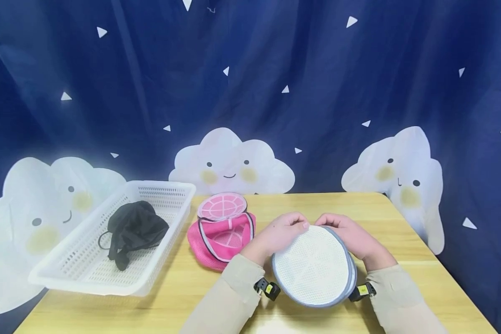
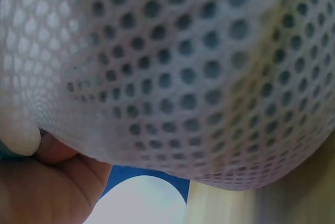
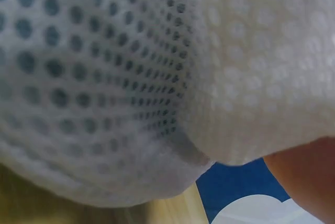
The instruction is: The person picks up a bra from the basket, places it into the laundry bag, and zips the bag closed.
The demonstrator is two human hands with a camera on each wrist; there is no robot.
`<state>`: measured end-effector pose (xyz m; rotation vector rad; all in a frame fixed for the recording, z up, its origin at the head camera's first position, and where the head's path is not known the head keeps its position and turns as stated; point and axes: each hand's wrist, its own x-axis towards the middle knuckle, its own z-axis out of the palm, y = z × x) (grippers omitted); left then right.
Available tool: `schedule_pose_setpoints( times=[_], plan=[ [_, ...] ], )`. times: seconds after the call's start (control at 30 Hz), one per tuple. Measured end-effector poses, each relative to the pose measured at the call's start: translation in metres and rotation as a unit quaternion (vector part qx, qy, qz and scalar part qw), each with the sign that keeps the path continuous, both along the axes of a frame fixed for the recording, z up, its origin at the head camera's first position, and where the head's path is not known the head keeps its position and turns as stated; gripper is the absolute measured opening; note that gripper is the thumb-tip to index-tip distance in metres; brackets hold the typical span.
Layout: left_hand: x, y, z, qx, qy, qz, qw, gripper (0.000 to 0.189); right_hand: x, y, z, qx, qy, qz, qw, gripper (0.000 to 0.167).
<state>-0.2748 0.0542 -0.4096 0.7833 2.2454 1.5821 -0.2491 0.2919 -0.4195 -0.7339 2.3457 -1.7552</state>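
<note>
A round white mesh laundry bag [image 1: 311, 266] with grey-blue trim stands tilted over the near part of the table, its flat circular end facing the camera. My left hand [image 1: 285, 233] pinches its upper left edge, thumb against the white mesh. On the upper right, my right hand [image 1: 350, 232] grips the rim with curled fingers, partly hidden behind the bag. White netting [image 2: 157, 77] fills most of the left wrist view, gathered at the fingers. In the right wrist view, folded mesh [image 3: 104, 77] covers nearly everything, with a bit of finger [image 3: 306, 174] at its edge.
Left of my hands lies a pink mesh bag [image 1: 202, 246], unzipped, its round lid [image 1: 222, 206] folded back. Farther left, a white plastic basket [image 1: 77, 285] holds a crumpled black cloth item [image 1: 138, 227] with a thin loop. A blue curtain [image 1: 250, 102] hangs behind the wooden table [image 1: 317, 204].
</note>
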Motion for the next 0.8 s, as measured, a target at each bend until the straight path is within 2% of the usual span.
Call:
schedule_pose_setpoints(
  times=[0.2,0.3,0.57,0.8],
  plan=[
    [-0.0047,0.0006,-0.0012,0.014,0.006,0.033,0.9993,0.015,-0.0023,0.0009,-0.0009,-0.003,0.016,-0.046,0.9988,0.014],
    [-0.0062,-0.0002,-0.0012,0.02,-0.002,0.054,0.9983,0.015,-0.003,0.001,0.0,-0.002,0.018,-0.076,0.9969,0.016],
    [-0.0079,-0.0017,0.0021,0.033,-0.027,0.111,0.9929,0.015,-0.0035,0.0019,0.0012,-0.015,0.025,-0.125,0.9917,0.019],
    [-0.0093,-0.0023,0.0014,0.047,-0.028,0.138,0.989,0.015,-0.0019,0.0013,0.0015,-0.022,0.029,-0.156,0.9871,0.023]
  ],
)
